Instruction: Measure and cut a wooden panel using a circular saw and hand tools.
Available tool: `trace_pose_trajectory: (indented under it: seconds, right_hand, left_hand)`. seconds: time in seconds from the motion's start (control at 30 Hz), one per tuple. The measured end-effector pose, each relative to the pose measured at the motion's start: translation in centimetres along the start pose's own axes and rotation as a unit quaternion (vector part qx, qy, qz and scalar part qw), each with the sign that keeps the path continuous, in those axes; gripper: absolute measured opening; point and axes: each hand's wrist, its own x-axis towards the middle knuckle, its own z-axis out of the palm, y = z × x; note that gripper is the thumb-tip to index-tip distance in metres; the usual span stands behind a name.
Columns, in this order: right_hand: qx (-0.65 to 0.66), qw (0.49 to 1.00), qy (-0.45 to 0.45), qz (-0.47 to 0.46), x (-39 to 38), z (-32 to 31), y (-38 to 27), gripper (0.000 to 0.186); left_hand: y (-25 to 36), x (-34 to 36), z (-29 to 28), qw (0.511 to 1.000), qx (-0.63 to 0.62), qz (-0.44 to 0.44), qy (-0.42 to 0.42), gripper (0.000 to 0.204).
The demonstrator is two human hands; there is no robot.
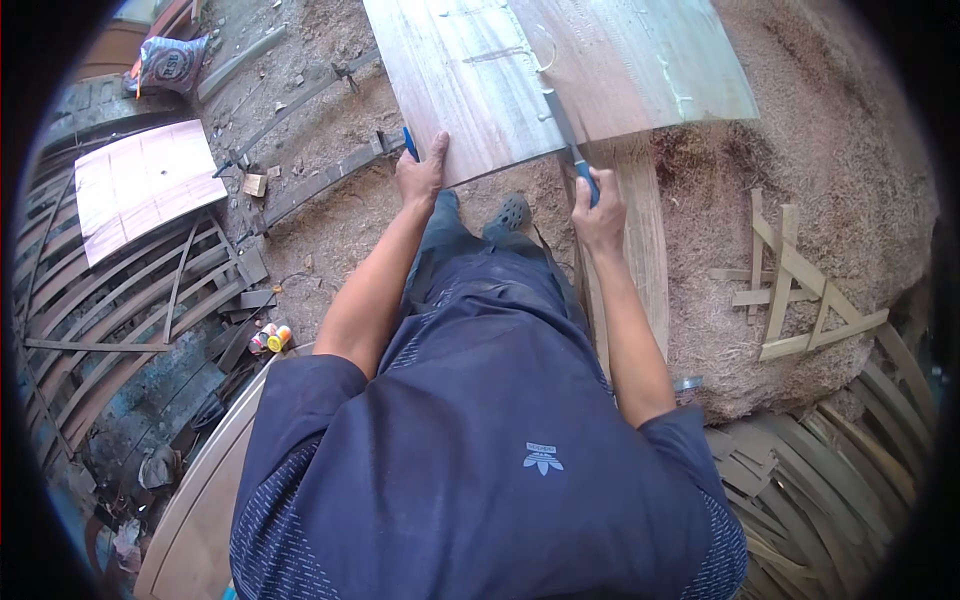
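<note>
A broad, pale wooden panel (480,95) lies before me, with whitish lines and smears on its surface. Its near left corner is in my left hand (422,172), thumb on top and fingers curled at the edge. A slim blue piece (410,144) sticks up beside those fingers; its kind is unclear. My right hand (600,208) is closed around the blue handle of a chisel (562,120), whose long flat metal blade lies along the panel's face. Near the blade's tip a thin pale curl (547,55) shows.
Long metal bar clamps (335,170) lie at the left, near another pale panel (150,180) on curved slats. A stuffed bag (172,64) sits far left. Small cans (270,338) stand lower left. On the right, a joined wooden strip frame (790,285) rests on heaped shavings (700,330).
</note>
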Motion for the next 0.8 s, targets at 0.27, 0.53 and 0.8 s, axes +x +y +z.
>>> trace_pose_trajectory:
  seconds: [0.27, 0.53, 0.8]
  right_hand:
    - [-0.008, 0.998, -0.038, 0.055, 1.6, 0.6, -1.7, 0.018]
    - [-0.039, 0.998, 0.058, 0.003, 5.2, 4.5, -1.6, 0.02]
    - [0.3, 0.919, -0.007, 0.256, 3.5, -3.4, -3.4, 0.017]
  left_hand:
    - [0.7, -1.0, 0.5, 0.999, 0.023, 0.029, 0.001, 0.058]
    - [-0.2, -0.1, 0.1, 0.999, 0.04, 0.02, 0.005, 0.066]
    - [0.5, -0.2, -1.1, 0.997, 0.035, -0.005, 0.069, 0.069]
